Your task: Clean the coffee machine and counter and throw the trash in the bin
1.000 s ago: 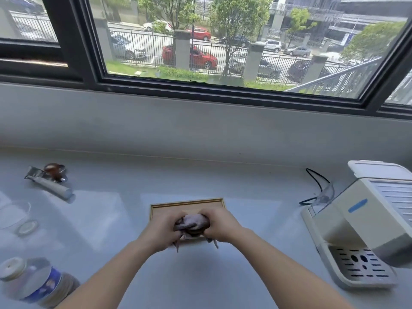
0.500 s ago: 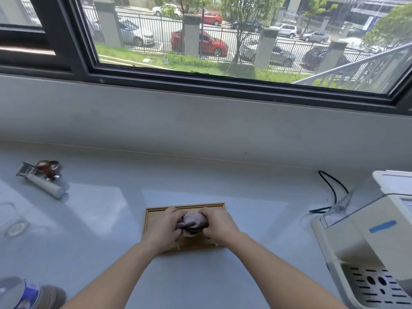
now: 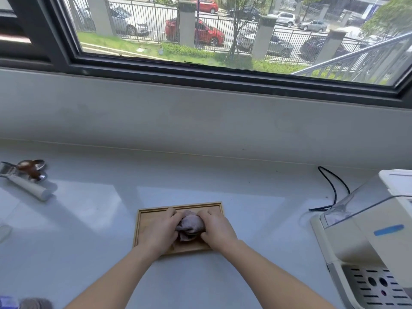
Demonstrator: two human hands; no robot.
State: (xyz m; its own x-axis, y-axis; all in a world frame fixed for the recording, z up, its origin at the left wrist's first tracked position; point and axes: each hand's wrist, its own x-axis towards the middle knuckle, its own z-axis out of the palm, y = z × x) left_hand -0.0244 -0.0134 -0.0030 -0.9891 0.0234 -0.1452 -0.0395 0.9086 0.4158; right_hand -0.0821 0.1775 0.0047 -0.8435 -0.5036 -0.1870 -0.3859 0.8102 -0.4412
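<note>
A crumpled grey-purple cloth point(image 3: 190, 225) is bunched between my two hands over a small wooden tray point(image 3: 142, 219) in the middle of the pale counter point(image 3: 89, 219). My left hand point(image 3: 159, 231) grips the cloth's left side and my right hand point(image 3: 217, 230) grips its right side; both press down onto the tray. The cream coffee machine point(image 3: 365, 239) stands at the right edge, its drip grille point(image 3: 376, 288) facing me. Most of the cloth is hidden by my fingers.
A portafilter with a white handle point(image 3: 24, 184) lies at the far left beside a brown-topped tamper point(image 3: 29, 167). A black power cable point(image 3: 334, 190) runs behind the machine. A bottle cap edge point(image 3: 33, 303) shows at the bottom left. The window wall rises behind the counter.
My view has tilted up and moved closer, so the bottle slid out at the bottom left. Both hands with the cloth have come down lower onto the wooden tray.
</note>
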